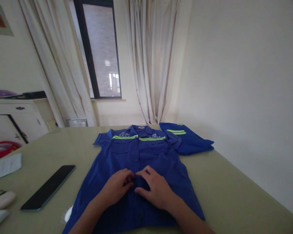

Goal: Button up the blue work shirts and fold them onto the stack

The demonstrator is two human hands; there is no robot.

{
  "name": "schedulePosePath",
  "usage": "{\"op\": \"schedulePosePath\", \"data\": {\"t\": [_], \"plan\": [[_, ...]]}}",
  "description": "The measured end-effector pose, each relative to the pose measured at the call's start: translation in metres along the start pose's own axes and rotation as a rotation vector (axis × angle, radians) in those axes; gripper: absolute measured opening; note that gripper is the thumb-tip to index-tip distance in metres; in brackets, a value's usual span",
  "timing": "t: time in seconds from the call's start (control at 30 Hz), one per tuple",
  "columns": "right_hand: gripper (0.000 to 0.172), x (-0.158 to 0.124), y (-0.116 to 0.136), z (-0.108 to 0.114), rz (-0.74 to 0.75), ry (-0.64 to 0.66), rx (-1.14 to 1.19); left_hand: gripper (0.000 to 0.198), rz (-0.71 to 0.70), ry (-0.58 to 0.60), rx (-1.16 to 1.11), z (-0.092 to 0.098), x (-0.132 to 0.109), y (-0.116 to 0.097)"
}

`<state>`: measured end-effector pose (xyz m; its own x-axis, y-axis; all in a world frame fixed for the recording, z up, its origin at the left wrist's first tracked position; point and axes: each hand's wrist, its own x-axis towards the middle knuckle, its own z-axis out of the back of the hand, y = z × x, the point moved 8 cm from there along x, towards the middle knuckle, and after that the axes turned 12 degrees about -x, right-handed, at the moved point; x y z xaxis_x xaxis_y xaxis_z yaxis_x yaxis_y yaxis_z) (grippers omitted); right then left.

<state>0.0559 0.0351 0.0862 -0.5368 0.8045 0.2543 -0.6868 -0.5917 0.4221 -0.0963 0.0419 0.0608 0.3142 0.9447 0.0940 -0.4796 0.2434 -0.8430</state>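
Note:
A blue short-sleeved work shirt [122, 156] lies spread on the table, collar away from me. It has yellow-green stripes across the chest, two chest pockets and a button front. My left hand [118, 185] is over the lower front, its fingers curled in at the button placket [136, 156]. They appear closed on the cloth there, though the fingertips are partly hidden. Just across the placket, my right hand [156, 187] rests on the shirt with thumb and fingers apart.
A folded blue garment [192, 143] with similar stripes lies at the table's far right, against the shirt's sleeve. On the left of the table [236, 195] are a black phone-like slab [48, 188], a paper [6, 167] and a pale computer mouse [2, 200]. A wall bounds the right side.

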Motion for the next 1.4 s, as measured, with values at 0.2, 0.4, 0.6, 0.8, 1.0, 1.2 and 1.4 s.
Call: {"op": "schedulePosePath", "data": {"t": [0.2, 0.4, 0.6, 0.8, 1.0, 1.2, 1.4], "plan": [[0.047, -0.004, -0.011, -0.017, -0.126, 0.159, -0.19, 0.025, -0.118, 0.029, 0.111, -0.021, 0.002, -0.011], [0.027, -0.006, -0.02, -0.019, -0.224, 0.176, -0.224, 0.014, -0.1, -0.011, 0.111, -0.03, 0.005, -0.008], [0.054, -0.001, -0.04, -0.017, -0.335, -0.008, -0.034, 0.014, -0.122, -0.047, 0.134, -0.026, 0.004, -0.007], [0.037, 0.009, -0.057, -0.017, -0.318, -0.122, 0.41, 0.016, -0.199, -0.138, 0.073, -0.021, 0.004, -0.018], [0.03, 0.01, -0.056, -0.013, -0.334, -0.151, 0.699, 0.02, -0.271, -0.189, 0.028, -0.021, 0.002, -0.023], [0.036, 0.009, -0.06, -0.026, -0.471, -0.071, 0.967, 0.022, -0.219, -0.234, -0.023, -0.022, 0.003, -0.015], [0.046, 0.009, -0.057, -0.028, -0.371, -0.072, 0.852, 0.025, -0.235, -0.275, 0.011, -0.022, -0.001, -0.016]]}}
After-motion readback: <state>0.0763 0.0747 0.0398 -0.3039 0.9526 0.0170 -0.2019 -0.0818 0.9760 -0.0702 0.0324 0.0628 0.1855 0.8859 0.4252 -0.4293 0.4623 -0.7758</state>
